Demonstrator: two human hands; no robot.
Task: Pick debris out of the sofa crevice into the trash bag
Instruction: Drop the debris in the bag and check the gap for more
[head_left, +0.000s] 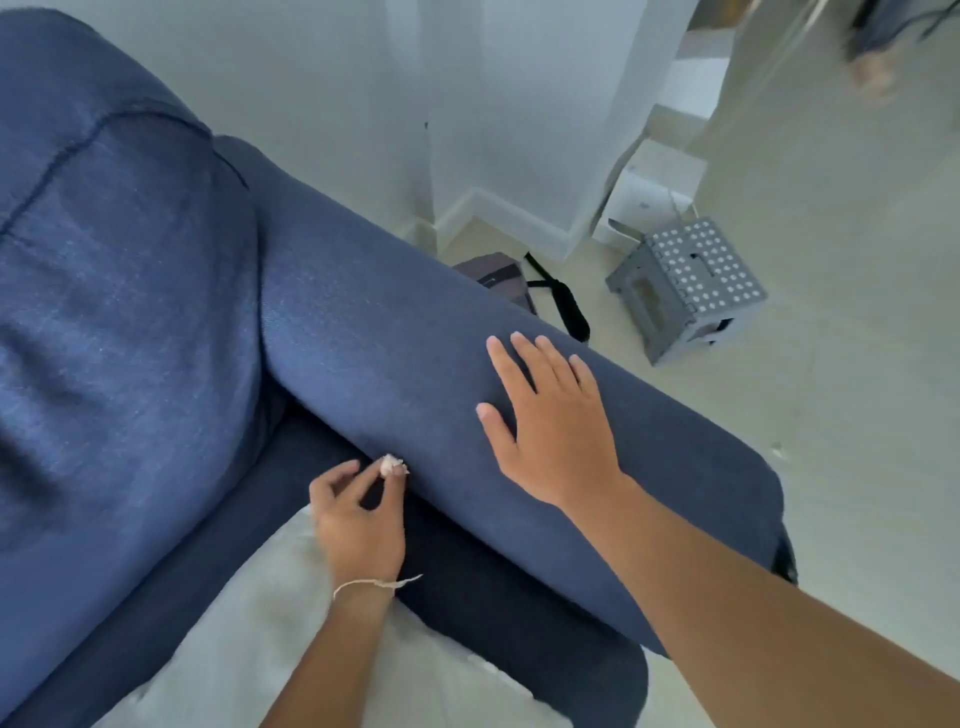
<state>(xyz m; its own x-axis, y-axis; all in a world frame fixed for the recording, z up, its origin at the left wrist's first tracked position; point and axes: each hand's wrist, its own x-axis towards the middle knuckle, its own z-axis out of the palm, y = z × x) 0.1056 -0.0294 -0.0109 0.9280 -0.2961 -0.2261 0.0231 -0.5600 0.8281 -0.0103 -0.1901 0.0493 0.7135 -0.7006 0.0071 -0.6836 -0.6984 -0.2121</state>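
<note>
Head cam, looking down at a blue sofa (130, 312) with a woven, slightly heathered fabric. The back cushion is puffy with a stitched seam across it, and the armrest (415, 374) is a long rounded bolster shape running diagonally across the shot.

My left hand (358, 514) is down at the crevice (332, 441) where the armrest meets the darker seat cushion. Thumb and fingertips are pinched shut on a small whitish bit of debris (388, 464), kind of crumpled and fluffy looking, maybe a scrap of tissue or lint, can't really tell. It sits right at the lower edge of the armrest, just above the gap. There's a thin pale string bracelet (363, 586) on that wrist with a loose tail sticking out.

My right hand (550, 415) lies flat on top of the armrest, palm down, fingers spread and relaxed, gripping nothing.

Under my left forearm there's something pale grey and soft looking (270, 613) lying on the seat. It's smooth and a bit blurry, so I can't say if it's a bag or a cushion.

Off the sofa, on the light floor: a grey boxy folding stool (685, 291) with a white dotted top, and a dark flat bag with black straps (498, 280) tucked against the armrest. White walls and baseboard behind.
</note>
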